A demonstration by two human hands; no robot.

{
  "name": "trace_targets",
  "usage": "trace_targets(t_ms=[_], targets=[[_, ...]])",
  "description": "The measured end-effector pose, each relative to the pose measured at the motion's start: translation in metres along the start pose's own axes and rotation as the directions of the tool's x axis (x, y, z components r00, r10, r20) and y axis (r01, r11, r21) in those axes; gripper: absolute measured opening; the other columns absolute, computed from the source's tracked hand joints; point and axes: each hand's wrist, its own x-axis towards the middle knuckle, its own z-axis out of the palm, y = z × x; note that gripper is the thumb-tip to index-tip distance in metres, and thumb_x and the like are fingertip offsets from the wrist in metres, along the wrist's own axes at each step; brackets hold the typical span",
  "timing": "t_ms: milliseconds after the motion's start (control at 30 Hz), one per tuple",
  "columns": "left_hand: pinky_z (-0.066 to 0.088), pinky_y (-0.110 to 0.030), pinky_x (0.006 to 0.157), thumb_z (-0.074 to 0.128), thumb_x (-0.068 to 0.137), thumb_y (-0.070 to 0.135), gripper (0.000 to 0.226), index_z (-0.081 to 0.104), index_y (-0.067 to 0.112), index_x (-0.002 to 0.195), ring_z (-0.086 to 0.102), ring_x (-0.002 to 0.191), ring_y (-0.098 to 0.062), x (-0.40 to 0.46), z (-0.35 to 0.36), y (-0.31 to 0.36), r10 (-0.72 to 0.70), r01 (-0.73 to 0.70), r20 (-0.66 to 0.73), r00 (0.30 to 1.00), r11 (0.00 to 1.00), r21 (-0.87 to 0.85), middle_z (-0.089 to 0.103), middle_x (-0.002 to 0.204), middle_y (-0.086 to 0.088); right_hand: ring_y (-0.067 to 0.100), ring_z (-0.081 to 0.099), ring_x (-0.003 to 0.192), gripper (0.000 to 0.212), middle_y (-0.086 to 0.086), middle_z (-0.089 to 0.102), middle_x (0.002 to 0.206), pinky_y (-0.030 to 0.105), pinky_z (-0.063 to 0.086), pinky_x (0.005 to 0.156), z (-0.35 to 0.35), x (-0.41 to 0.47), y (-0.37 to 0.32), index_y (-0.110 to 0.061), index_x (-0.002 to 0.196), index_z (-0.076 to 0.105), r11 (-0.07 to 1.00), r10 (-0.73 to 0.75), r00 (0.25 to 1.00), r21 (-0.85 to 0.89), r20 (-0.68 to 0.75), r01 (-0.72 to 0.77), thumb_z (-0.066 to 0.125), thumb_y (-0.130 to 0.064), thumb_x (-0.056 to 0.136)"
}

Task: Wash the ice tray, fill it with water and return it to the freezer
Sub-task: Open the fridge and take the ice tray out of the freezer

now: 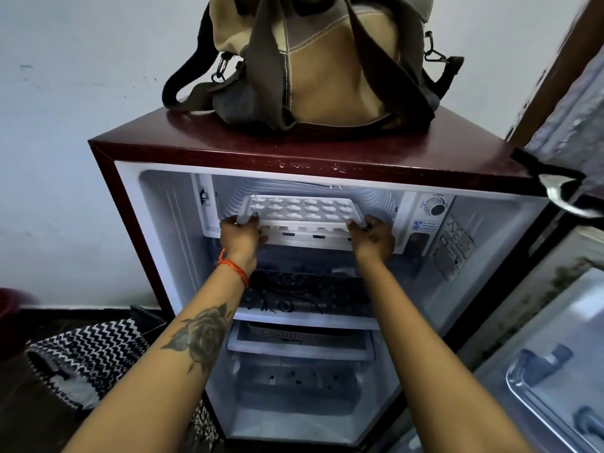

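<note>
Nearest the camera, two bare forearms are stretched forward into an open fridge [137, 256]. A rose tattoo [202, 338] is seen on the left forearm, and an orange thread band [233, 268] is worn at the left wrist. Below and left of the left arm, a black-and-white zigzag cloth [85, 351] lies on the floor. Beneath both hands, a patterned glass shelf [294, 295] and a drawer [300, 341] are seen inside the cabinet.

The left hand [240, 235] is curled round the near left corner of the white ice tray [300, 210], thumb on top of the rim and fingers under it. The right hand [374, 238] grips the near right corner in the same way. The tray is held level between the hands, at the mouth of the freezer compartment [225, 191], its far part already inside the opening. Whether the cells hold water cannot be told.

Right of the right hand, a thermostat dial [436, 207] and printed labels [454, 250] are fixed to the inner wall. Farther right, the open door [555, 354] is seen. Beyond and above the hands, a tan and grey bag [327, 76] rests on the maroon top, against a pale wall [65, 93].
</note>
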Motion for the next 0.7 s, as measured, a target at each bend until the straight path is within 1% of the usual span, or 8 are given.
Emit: trace_targets(t_ms=[133, 233, 333, 400, 467, 567, 633, 700], targets=[[0.057, -0.033, 0.068, 0.053, 0.091, 0.001, 0.026, 0.043, 0.019, 0.075, 0.060, 0.072, -0.024, -0.021, -0.011, 0.004, 0.017, -0.019, -0.017, 1.000, 0.997, -0.070, 0.057, 0.082, -0.008, 0.028, 0.059, 0.111, 0.040, 0.012, 0.065, 0.120, 0.027, 0.043, 0.088, -0.009, -0.024, -0.003, -0.006, 0.121, 0.061, 0.998, -0.003, 1.000, 0.064, -0.016, 0.004, 0.066, -0.028, 0.088], [0.059, -0.027, 0.063, 0.053, 0.089, -0.001, 0.005, 0.053, 0.003, 0.086, 0.061, 0.075, -0.023, -0.031, -0.022, 0.003, 0.031, -0.032, -0.012, 0.999, 0.996, -0.086, 0.058, 0.086, -0.011, 0.028, 0.059, 0.110, 0.045, 0.012, 0.065, 0.118, 0.025, 0.043, 0.088, -0.019, -0.042, -0.001, -0.005, 0.125, 0.058, 0.990, 0.021, 0.999, 0.141, -0.043, -0.014, 0.068, -0.024, 0.086], [0.058, -0.034, 0.074, 0.054, 0.087, -0.004, 0.010, 0.058, 0.004, 0.083, 0.063, 0.088, -0.028, -0.044, -0.034, -0.001, 0.013, -0.009, 0.034, 0.999, 0.995, -0.103, 0.061, 0.088, -0.012, 0.030, 0.062, 0.107, 0.046, 0.013, 0.066, 0.116, 0.034, 0.048, 0.097, -0.030, -0.063, 0.007, -0.004, 0.125, 0.059, 0.984, 0.029, 0.997, 0.178, -0.066, -0.017, 0.070, -0.020, 0.084], [0.059, -0.032, 0.073, 0.055, 0.086, -0.005, 0.013, 0.058, 0.006, 0.080, 0.063, 0.087, -0.028, -0.056, -0.044, -0.001, -0.019, 0.027, 0.065, 0.998, 0.993, -0.116, 0.062, 0.091, -0.014, 0.031, 0.066, 0.098, 0.042, 0.013, 0.070, 0.107, 0.043, 0.051, 0.093, -0.036, -0.079, 0.014, -0.006, 0.117, 0.064, 0.973, 0.050, 0.996, 0.228, -0.068, -0.034, 0.072, -0.019, 0.079], [0.059, -0.028, 0.070, 0.054, 0.085, -0.007, 0.011, 0.057, 0.003, 0.089, 0.062, 0.079, -0.022, -0.071, -0.056, -0.001, -0.052, 0.063, 0.085, 0.995, 0.990, -0.127, 0.061, 0.097, -0.015, 0.030, 0.067, 0.095, 0.051, 0.012, 0.070, 0.107, 0.046, 0.053, 0.091, -0.042, -0.095, 0.026, -0.008, 0.119, 0.063, 0.959, 0.103, 0.992, 0.271, -0.070, -0.080, 0.075, -0.022, 0.071], [0.054, -0.033, 0.082, 0.051, 0.086, -0.008, 0.022, 0.059, 0.000, 0.104, 0.062, 0.078, -0.017, -0.092, -0.075, 0.001, -0.088, 0.107, 0.153, 0.984, 0.987, -0.122, 0.062, 0.106, -0.016, 0.027, 0.065, 0.097, 0.065, 0.007, 0.066, 0.110, 0.045, 0.051, 0.094, -0.056, -0.132, 0.032, -0.006, 0.130, 0.054, 0.920, 0.168, 0.983, 0.371, -0.075, -0.129, 0.075, -0.018, 0.070], [0.052, -0.031, 0.083, 0.049, 0.086, -0.007, 0.030, 0.058, -0.002, 0.115, 0.063, 0.085, -0.019, -0.109, -0.090, 0.001, -0.106, 0.124, 0.201, 0.974, 0.989, -0.078, 0.063, 0.109, -0.015, 0.027, 0.065, 0.099, 0.062, 0.002, 0.062, 0.105, 0.041, 0.051, 0.095, -0.070, -0.164, 0.032, -0.003, 0.132, 0.051, 0.900, 0.198, 0.974, 0.414, -0.107, -0.138, 0.072, -0.008, 0.074], [0.052, -0.030, 0.082, 0.048, 0.086, -0.007, 0.037, 0.056, -0.002, 0.122, 0.063, 0.091, -0.022, -0.125, -0.102, 0.000, -0.114, 0.130, 0.221, 0.969, 0.990, -0.059, 0.063, 0.114, -0.015, 0.025, 0.065, 0.089, 0.051, 0.000, 0.065, 0.092, 0.040, 0.053, 0.089, -0.081, -0.193, 0.034, -0.008, 0.118, 0.063, 0.894, 0.186, 0.975, 0.434, -0.124, -0.115, 0.071, -0.008, 0.068]])
